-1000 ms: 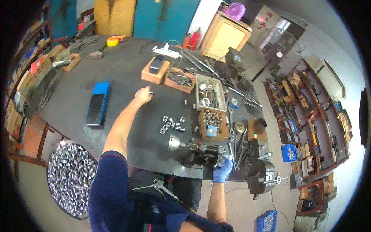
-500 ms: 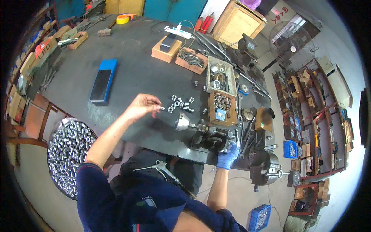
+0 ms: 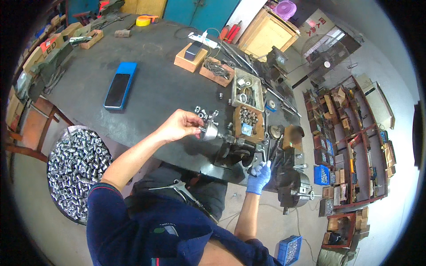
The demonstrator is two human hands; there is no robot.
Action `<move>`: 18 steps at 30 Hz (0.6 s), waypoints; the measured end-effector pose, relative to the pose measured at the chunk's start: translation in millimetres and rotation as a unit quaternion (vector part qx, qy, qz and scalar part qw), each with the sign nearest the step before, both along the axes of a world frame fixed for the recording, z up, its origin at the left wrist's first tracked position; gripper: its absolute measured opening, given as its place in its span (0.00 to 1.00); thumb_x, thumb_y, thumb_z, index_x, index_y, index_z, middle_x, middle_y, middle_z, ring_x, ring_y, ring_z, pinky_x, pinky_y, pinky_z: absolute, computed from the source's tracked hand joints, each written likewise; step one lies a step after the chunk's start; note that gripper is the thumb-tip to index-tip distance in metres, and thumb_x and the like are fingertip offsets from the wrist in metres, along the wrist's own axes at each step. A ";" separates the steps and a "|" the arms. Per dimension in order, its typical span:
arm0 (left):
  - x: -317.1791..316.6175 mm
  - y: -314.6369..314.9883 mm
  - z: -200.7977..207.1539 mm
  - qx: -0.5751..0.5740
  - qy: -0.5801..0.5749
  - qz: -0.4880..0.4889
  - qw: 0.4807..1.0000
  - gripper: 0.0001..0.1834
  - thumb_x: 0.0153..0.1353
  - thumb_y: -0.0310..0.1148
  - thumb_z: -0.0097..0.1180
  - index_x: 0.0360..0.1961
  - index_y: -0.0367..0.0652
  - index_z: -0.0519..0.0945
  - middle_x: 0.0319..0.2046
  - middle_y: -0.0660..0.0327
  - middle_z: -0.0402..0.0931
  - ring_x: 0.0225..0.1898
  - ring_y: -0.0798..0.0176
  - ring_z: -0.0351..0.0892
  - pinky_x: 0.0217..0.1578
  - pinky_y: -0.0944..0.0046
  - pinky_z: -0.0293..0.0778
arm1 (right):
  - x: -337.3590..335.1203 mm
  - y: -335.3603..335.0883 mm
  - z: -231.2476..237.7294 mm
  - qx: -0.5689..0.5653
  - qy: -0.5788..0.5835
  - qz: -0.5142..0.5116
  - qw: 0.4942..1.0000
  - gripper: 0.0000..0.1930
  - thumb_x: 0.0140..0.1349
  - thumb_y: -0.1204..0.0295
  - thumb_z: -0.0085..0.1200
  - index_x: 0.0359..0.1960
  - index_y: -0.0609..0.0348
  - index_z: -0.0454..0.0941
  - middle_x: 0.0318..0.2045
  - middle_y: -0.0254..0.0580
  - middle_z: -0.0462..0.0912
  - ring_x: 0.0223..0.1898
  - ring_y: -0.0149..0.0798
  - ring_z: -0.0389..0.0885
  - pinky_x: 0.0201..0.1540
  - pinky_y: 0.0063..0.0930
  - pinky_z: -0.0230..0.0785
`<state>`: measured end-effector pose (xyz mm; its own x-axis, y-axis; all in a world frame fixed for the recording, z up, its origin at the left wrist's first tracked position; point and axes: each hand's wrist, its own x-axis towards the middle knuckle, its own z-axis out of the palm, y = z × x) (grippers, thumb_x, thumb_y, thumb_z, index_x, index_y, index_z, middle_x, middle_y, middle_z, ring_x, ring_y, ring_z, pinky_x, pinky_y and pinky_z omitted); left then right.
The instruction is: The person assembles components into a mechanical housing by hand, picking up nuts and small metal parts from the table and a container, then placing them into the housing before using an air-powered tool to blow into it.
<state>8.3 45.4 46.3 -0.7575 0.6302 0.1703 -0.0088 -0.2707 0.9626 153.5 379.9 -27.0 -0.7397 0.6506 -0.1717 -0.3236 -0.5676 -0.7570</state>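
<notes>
My left hand (image 3: 181,126) pinches a small shiny metal part, mostly hidden by the fingers, at the mouth of a cone-shaped metal chuck (image 3: 210,131). The chuck sits on the left end of a dark bench spindle fixture (image 3: 235,153) at the table's near edge. At the fixture's right end, my right hand (image 3: 258,177), in a blue glove, has its fingers closed around the end piece; its exact shape is hidden. Several loose metal fittings (image 3: 200,111) lie just beyond the chuck, partly covered by my left hand.
A large tub of metal fittings (image 3: 80,173) stands at the left. On the dark table (image 3: 155,62) are a blue-cased device (image 3: 120,86), a wooden box of parts (image 3: 248,122), and a grey tray (image 3: 247,91). A vise (image 3: 295,184) is beyond my right hand.
My left hand has moved right, bringing the small metal part from beside the loose fittings to the chuck's mouth. The right hand stays at the fixture's end. The view has shifted slightly.
</notes>
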 end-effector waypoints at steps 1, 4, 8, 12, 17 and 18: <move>1.9 -0.1 -1.4 -0.001 0.013 0.006 1.000 0.09 0.50 0.17 0.56 0.35 0.29 0.76 0.29 0.57 0.77 0.30 0.65 0.78 0.34 0.68 0.74 | 7.4 0.1 5.0 -0.010 0.015 0.021 1.000 0.19 0.63 0.55 0.43 0.23 0.56 0.71 0.10 0.30 0.65 0.09 0.24 0.60 0.10 0.17 0.51; 3.3 1.3 0.8 -0.022 0.061 0.016 0.998 0.10 0.48 0.17 0.56 0.35 0.31 0.76 0.30 0.59 0.77 0.32 0.66 0.78 0.37 0.68 0.73 | 17.0 4.0 32.7 0.005 0.054 0.079 0.995 0.21 0.64 0.54 0.41 0.22 0.58 0.73 0.09 0.31 0.66 0.08 0.24 0.60 0.09 0.18 0.52; 7.9 0.3 7.6 -0.104 0.204 0.064 0.971 0.12 0.46 0.17 0.57 0.35 0.33 0.76 0.31 0.60 0.78 0.36 0.68 0.77 0.40 0.68 0.72 | -3.8 -1.7 85.2 0.088 0.072 0.074 0.991 0.22 0.62 0.52 0.43 0.21 0.57 0.72 0.08 0.30 0.63 0.07 0.24 0.55 0.07 0.17 0.47; 11.9 0.7 2.8 -0.083 0.187 0.082 0.976 0.12 0.47 0.18 0.58 0.35 0.34 0.77 0.32 0.60 0.78 0.36 0.69 0.76 0.40 0.67 0.72 | -55.9 43.2 71.7 -0.036 0.158 0.191 0.968 0.22 0.62 0.51 0.43 0.21 0.58 0.73 0.08 0.30 0.63 0.07 0.24 0.55 0.07 0.17 0.47; 13.6 5.0 0.7 -0.072 0.160 0.091 0.980 0.11 0.50 0.20 0.57 0.37 0.32 0.77 0.29 0.58 0.78 0.33 0.69 0.76 0.38 0.68 0.72 | -108.5 66.0 15.0 -0.093 0.112 0.112 0.983 0.23 0.60 0.50 0.45 0.19 0.57 0.72 0.08 0.31 0.63 0.07 0.27 0.55 0.07 0.18 0.47; 12.4 5.7 -3.2 -0.062 0.149 0.094 0.982 0.11 0.51 0.20 0.57 0.37 0.31 0.77 0.29 0.58 0.78 0.33 0.69 0.77 0.37 0.69 0.72 | -108.5 64.7 3.2 -0.090 0.100 0.126 0.983 0.22 0.60 0.50 0.45 0.19 0.56 0.73 0.08 0.31 0.64 0.07 0.26 0.55 0.08 0.18 0.46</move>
<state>20.7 51.1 43.2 -0.7904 0.5146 0.3324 0.3167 -0.1211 0.9408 45.0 444.6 -23.8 -0.9043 0.4146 -0.1015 -0.2875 -0.7674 -0.5731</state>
